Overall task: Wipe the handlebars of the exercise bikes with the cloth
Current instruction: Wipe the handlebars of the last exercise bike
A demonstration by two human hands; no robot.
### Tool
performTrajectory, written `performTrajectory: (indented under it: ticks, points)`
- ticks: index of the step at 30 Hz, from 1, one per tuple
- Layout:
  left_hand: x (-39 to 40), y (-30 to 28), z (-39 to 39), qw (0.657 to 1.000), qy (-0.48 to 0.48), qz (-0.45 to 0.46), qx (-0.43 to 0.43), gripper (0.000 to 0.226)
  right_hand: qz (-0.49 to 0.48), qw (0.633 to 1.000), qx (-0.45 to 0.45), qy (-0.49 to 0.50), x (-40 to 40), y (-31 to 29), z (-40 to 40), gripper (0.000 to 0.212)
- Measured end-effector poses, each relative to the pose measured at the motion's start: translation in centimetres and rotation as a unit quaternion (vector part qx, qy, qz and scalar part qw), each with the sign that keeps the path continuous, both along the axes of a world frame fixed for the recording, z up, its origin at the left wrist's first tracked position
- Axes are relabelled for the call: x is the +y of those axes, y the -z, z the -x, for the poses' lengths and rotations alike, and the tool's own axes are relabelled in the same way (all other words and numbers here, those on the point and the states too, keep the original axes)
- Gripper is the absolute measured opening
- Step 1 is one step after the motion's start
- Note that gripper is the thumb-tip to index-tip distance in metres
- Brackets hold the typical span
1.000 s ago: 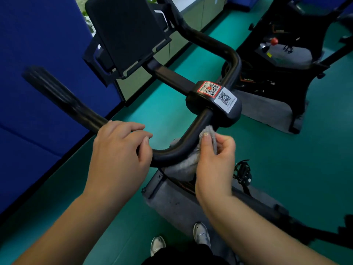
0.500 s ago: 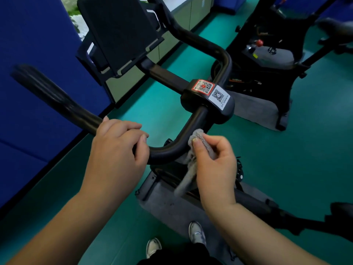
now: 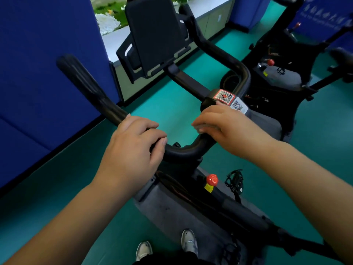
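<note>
Both hands on the near bike's handlebar (image 3: pixel 183 151): left hand (image 3: pixel 133 148) curled round the bend, apparently steadying it, right hand (image 3: pixel 227 129) laid over the bar beside the QR sticker (image 3: pixel 224 96), fingers closed, cloth hidden, presumably beneath the palm.

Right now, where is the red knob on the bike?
In the head view, the red knob sits low on the bike frame, below the right hand, just left of the black pedal.
</note>
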State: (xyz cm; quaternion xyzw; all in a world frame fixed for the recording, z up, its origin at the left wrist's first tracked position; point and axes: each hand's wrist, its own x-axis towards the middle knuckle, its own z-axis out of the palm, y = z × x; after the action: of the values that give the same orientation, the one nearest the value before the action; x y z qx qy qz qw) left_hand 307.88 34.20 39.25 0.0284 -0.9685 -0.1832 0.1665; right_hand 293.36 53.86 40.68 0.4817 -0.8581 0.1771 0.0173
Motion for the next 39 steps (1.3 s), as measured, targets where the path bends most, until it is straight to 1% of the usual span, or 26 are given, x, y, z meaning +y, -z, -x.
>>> performTrajectory:
  ticks: [1, 2, 4, 6, 7, 8, 11, 14, 16, 19, 21, 24, 26, 29, 30, 34, 37, 39]
  points:
    - [0.0, 0.0, 0.0, 1.000, -0.001, -0.002, -0.002, 0.034, -0.017, 1.000, -0.014, -0.009, -0.4, -0.4, 0.4, 0.019]
    - [-0.1, 0.0, 0.0, 1.000, -0.002, -0.004, -0.004, 0.035, -0.032, 0.999, -0.006, -0.008, -0.9, -0.7, 1.1, 0.019]
    - [-0.1, -0.2, -0.1, 1.000, -0.002, -0.005, -0.005, 0.036, -0.063, 0.997, 0.032, -0.006, -1.7, -1.4, 2.4, 0.019]
    - [-0.1, -0.2, -0.2, 1.000, -0.002, -0.008, -0.003, 0.034, -0.143, 0.987, 0.065, -0.030, -2.2, -1.4, 3.0, 0.021]
    - [-0.2, -0.2, -0.2, 1.000, -0.003, -0.010, -0.003, 0.033, -0.184, 0.979, 0.071, -0.043, -2.4, -1.3, 3.1, 0.023]
    - [-0.2, -0.2, -0.3, 1.000, -0.002, -0.011, -0.003, 0.033, -0.205, 0.976, 0.060, -0.043, -2.4, -1.2, 2.9, 0.024]
    - [-0.3, -0.1, -0.4, 1.000, 0.000, -0.012, -0.003, 0.033, -0.194, 0.980, -0.022, -0.025, -3.3, -1.8, 0.9, 0.024]
    - [-0.4, -0.1, -0.5, 1.000, -0.001, -0.011, -0.004, 0.035, -0.197, 0.975, -0.089, -0.044, -4.8, -1.7, -1.8, 0.024]
    - [-0.6, -0.2, -0.6, 1.000, 0.002, -0.010, -0.004, 0.038, -0.207, 0.972, -0.095, -0.047, -5.2, -2.2, -2.0, 0.023]
    - [-1.2, -0.4, -0.8, 1.000, 0.010, -0.009, -0.010, 0.042, -0.252, 0.963, -0.096, -0.005, -4.5, -3.4, -0.4, 0.021]
    - [-1.5, -0.4, -1.0, 1.000, 0.007, -0.006, -0.013, 0.036, -0.265, 0.959, -0.103, 0.014, -4.5, -3.6, -0.2, 0.022]
    - [-2.1, -0.4, -1.2, 1.000, -0.019, -0.006, -0.010, 0.028, -0.279, 0.951, -0.130, -0.008, -6.0, -3.0, -1.8, 0.023]
    - [-2.8, -0.5, -1.3, 0.999, -0.041, -0.005, -0.006, 0.029, -0.267, 0.952, -0.151, -0.013, -7.2, -2.6, -2.8, 0.023]
    - [-3.9, -0.8, -1.4, 0.998, -0.064, 0.005, -0.009, 0.027, -0.199, 0.956, -0.216, 0.021, -7.7, -3.0, -3.2, 0.025]
    - [-4.1, -0.9, -1.4, 0.998, -0.067, 0.007, -0.009, 0.029, -0.194, 0.955, -0.222, 0.019, -7.5, -3.3, -3.2, 0.025]
    - [-4.3, -1.1, -1.3, 0.998, -0.068, -0.003, -0.001, 0.027, -0.268, 0.944, -0.191, -0.012, -5.8, -4.0, -3.0, 0.027]
    - [-4.1, -1.0, -1.4, 0.997, -0.076, -0.010, -0.005, 0.027, -0.243, 0.955, -0.170, 0.000, -5.7, -3.7, -3.7, 0.024]
    - [-4.1, -1.0, -1.5, 0.997, -0.077, -0.007, -0.009, 0.028, -0.200, 0.960, -0.192, 0.024, -6.8, -3.1, -4.3, 0.024]
